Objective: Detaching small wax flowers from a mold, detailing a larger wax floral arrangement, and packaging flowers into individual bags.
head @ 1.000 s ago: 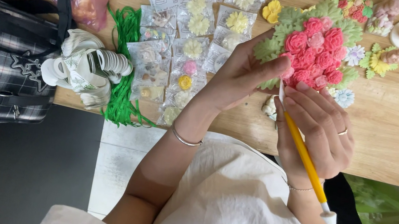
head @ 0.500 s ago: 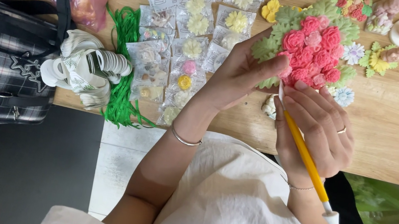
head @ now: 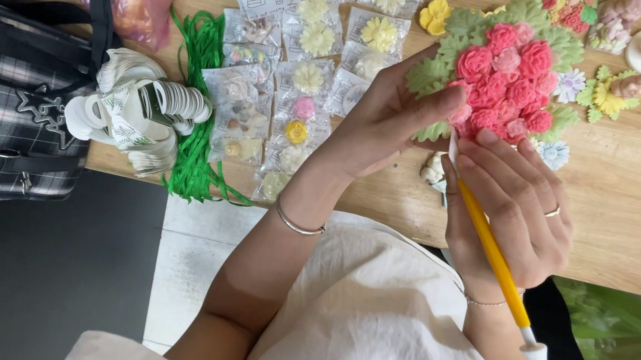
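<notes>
pink rose cluster is steadied by left hand; yellow tool is pinched in right hand fingers, tip working a petal.

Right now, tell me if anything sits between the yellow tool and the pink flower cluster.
Nothing visible does. The right hand holds the tool with its tip at the cluster, which the left hand steadies.
</notes>
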